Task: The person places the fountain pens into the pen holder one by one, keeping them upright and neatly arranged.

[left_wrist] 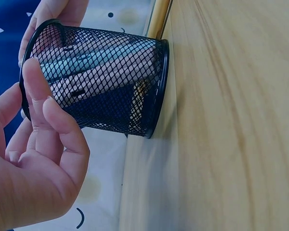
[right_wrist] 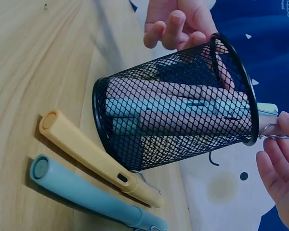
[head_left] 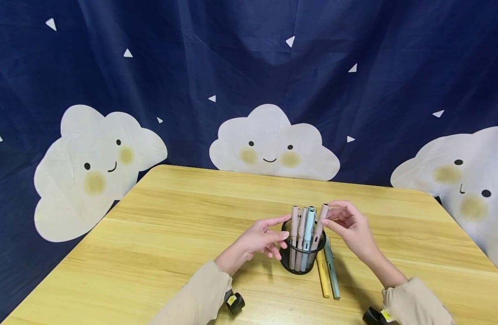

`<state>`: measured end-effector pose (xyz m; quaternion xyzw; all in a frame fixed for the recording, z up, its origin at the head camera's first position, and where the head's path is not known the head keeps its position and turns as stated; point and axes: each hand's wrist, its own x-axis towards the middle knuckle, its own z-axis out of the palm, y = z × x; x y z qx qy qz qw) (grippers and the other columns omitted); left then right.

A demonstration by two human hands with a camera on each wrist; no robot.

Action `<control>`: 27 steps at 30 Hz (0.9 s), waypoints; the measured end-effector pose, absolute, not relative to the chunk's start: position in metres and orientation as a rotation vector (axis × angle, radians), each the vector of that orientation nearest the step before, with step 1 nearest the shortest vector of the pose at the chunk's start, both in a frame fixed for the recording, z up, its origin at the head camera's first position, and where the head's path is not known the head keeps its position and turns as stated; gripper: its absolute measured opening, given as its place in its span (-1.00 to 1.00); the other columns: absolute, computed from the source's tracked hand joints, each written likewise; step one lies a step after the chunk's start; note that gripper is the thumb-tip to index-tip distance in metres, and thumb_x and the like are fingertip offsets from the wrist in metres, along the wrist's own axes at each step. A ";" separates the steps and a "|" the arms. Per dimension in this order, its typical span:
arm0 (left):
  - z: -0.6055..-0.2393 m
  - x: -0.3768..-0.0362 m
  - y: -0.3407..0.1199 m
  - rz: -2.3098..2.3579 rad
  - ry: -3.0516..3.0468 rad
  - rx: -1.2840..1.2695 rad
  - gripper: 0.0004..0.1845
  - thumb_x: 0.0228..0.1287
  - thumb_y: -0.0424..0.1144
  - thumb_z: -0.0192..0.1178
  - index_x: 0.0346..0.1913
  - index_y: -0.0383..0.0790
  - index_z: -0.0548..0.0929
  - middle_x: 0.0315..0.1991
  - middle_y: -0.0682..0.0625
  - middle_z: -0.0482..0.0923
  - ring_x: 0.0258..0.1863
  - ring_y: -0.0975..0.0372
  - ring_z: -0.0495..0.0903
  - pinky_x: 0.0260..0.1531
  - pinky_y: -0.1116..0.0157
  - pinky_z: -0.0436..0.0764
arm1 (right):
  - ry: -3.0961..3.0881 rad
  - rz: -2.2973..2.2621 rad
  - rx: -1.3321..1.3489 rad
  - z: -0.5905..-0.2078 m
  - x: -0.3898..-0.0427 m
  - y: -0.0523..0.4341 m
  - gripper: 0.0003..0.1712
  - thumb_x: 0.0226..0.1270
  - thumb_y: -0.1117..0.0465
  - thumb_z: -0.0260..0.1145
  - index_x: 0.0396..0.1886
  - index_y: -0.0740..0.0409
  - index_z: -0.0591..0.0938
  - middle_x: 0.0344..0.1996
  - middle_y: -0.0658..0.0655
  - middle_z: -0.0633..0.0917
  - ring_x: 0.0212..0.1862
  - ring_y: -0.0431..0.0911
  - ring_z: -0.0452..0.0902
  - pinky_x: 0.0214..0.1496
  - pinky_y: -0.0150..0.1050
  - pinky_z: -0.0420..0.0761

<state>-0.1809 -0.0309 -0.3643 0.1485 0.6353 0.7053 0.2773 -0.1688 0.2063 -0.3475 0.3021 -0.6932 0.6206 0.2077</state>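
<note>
A black mesh pen holder (head_left: 302, 257) stands upright on the table with several mauve and light-blue pens (head_left: 309, 225) in it. My left hand (head_left: 262, 238) holds its rim from the left, thumb at the near side and index finger reaching round the far side. Between thumb and fingers, my right hand (head_left: 349, 225) pinches the capped top of a mauve pen (head_left: 318, 225), which leans against the right side of the rim with its lower part inside the holder. In the right wrist view a yellow pen (right_wrist: 86, 149) and a teal pen (right_wrist: 86, 192) lie beside the holder's base.
The wooden table (head_left: 171, 216) extends to a dark blue curtain (head_left: 183, 58) printed with white clouds (head_left: 273, 131). To the right of the holder, the yellow and teal pens lie near my right forearm.
</note>
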 end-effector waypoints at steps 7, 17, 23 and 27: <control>-0.364 -0.181 -0.031 1.892 1.704 0.400 -0.45 0.20 -0.28 0.14 0.27 0.04 0.31 -0.58 -0.01 0.57 -0.77 0.29 0.51 -0.78 0.49 0.45 | -1.967 1.742 0.837 -0.350 -0.168 0.206 -0.68 0.02 0.62 0.23 -0.18 0.53 0.41 -0.45 0.09 0.61 -0.38 -0.22 0.53 -0.32 -0.46 0.57; -0.366 -0.183 -0.030 1.883 1.716 0.390 -0.45 0.19 -0.28 0.16 0.26 0.06 0.33 -0.57 -0.02 0.57 -0.77 0.28 0.51 -0.77 0.50 0.45 | -1.975 1.745 0.769 -0.353 -0.169 0.205 -0.74 -0.02 0.70 0.18 -0.27 0.54 0.47 -0.48 0.05 0.63 -0.43 -0.24 0.53 -0.41 -0.49 0.54; -0.366 -0.182 -0.030 1.887 1.714 0.385 -0.45 0.18 -0.28 0.16 0.25 0.07 0.34 -0.57 -0.03 0.58 -0.77 0.28 0.51 -0.77 0.49 0.46 | -2.045 1.704 0.745 -0.352 -0.168 0.207 -0.82 0.02 0.64 0.20 -0.32 0.53 0.50 -0.47 0.00 0.64 -0.43 -0.26 0.53 -0.41 -0.48 0.55; -0.366 -0.182 -0.030 1.886 1.714 0.391 -0.45 0.19 -0.27 0.16 0.26 0.07 0.33 -0.57 -0.02 0.58 -0.77 0.28 0.51 -0.77 0.49 0.46 | -2.042 1.739 0.759 -0.353 -0.168 0.208 -0.86 0.09 0.62 0.16 -0.31 0.53 0.50 -0.47 0.02 0.64 -0.44 -0.22 0.53 -0.41 -0.45 0.57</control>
